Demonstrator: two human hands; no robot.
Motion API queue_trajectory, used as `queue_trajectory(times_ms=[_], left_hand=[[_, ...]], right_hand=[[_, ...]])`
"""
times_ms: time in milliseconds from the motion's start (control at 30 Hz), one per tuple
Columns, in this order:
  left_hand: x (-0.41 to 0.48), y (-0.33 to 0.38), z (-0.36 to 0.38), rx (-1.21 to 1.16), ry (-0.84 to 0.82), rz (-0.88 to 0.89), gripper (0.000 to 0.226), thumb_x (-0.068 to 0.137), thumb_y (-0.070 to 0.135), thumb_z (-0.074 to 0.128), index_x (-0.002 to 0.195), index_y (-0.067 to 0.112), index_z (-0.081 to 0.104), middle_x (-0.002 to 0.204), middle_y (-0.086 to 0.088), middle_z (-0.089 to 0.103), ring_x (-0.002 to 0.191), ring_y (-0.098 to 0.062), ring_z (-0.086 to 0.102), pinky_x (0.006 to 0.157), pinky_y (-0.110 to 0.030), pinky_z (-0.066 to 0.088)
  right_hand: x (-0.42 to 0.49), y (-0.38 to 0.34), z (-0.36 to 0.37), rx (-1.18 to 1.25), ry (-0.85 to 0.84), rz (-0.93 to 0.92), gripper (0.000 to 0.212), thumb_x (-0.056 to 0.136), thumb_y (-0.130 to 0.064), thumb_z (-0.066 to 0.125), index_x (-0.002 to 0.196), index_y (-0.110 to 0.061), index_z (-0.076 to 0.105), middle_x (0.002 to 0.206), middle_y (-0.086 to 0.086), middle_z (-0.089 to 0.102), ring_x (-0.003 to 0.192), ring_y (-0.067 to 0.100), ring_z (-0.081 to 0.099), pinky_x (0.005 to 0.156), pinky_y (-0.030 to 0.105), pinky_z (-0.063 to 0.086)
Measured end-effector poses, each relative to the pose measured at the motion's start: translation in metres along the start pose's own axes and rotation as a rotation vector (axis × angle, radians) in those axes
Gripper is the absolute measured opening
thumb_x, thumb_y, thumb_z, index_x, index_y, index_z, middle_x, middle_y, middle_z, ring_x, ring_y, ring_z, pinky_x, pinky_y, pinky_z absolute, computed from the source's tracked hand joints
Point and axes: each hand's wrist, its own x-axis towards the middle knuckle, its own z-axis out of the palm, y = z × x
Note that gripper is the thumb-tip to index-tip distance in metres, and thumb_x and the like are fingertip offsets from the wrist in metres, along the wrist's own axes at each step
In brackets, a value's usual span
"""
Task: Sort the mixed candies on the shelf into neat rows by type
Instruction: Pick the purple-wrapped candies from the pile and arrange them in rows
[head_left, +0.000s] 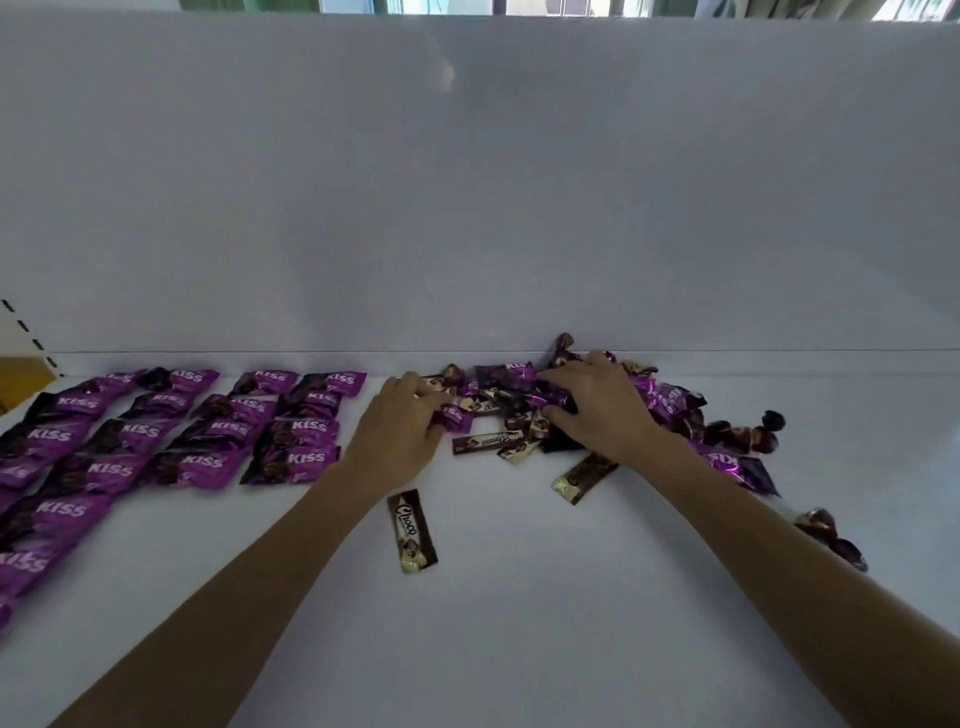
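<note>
Purple Kiss candies (208, 431) lie in neat rows on the left of the white shelf (519, 623). A mixed pile (509, 400) of purple packets, brown Choco bars and dark twisted candies sits at the back middle-right. My left hand (400, 431) is at the pile's left edge, its fingers curled round a small purple candy (457, 418). Over the middle of the pile my right hand (597, 405) grips a purple packet (550, 395). One Choco bar (412, 530) lies alone in front, between my forearms. A second brown bar (582, 475) lies under my right wrist.
The shelf's white back wall (467, 208) rises right behind the pile. Dark round candies (748, 431) and a purple packet (737, 465) spread to the right of the pile. Two more dark candies (831, 535) lie at the far right. A yellow box (21, 384) stands at the far left.
</note>
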Motion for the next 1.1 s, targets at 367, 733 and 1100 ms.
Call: queue_trajectory(times_ms=[367, 733, 1100], left_hand=[[-0.041, 0.010, -0.021, -0.093, 0.155, -0.071, 0.037, 0.082, 0.034, 0.066, 0.112, 0.015, 0.056, 0.103, -0.001, 0.060, 0.095, -0.020, 0.055, 0.085, -0.031, 0.041], [-0.097, -0.007, -0.064, -0.649, 0.252, -0.372, 0.023, 0.100, 0.010, 0.031, 0.114, 0.013, 0.050, 0.086, 0.011, 0.054, 0.070, 0.012, 0.056, 0.062, 0.002, 0.037], [-0.144, -0.092, -0.115, -0.439, 0.162, -0.316, 0.035, 0.085, 0.020, 0.064, 0.119, 0.015, 0.058, 0.097, 0.011, 0.054, 0.096, -0.014, 0.054, 0.069, -0.017, 0.036]], right_hand=[[-0.005, -0.016, 0.001, 0.156, 0.124, -0.135, 0.037, 0.066, -0.026, 0.062, 0.097, -0.006, 0.063, 0.099, 0.010, 0.064, 0.102, 0.031, 0.048, 0.086, 0.043, 0.038], [-0.005, -0.092, 0.014, 0.295, 0.119, -0.324, 0.042, 0.072, -0.016, 0.068, 0.112, -0.006, 0.061, 0.103, 0.015, 0.061, 0.096, 0.034, 0.054, 0.082, 0.047, 0.046], [-0.002, -0.194, 0.019, 0.356, 0.123, -0.332, 0.042, 0.080, -0.019, 0.069, 0.118, -0.005, 0.059, 0.106, 0.014, 0.061, 0.100, 0.030, 0.051, 0.083, 0.027, 0.034]])
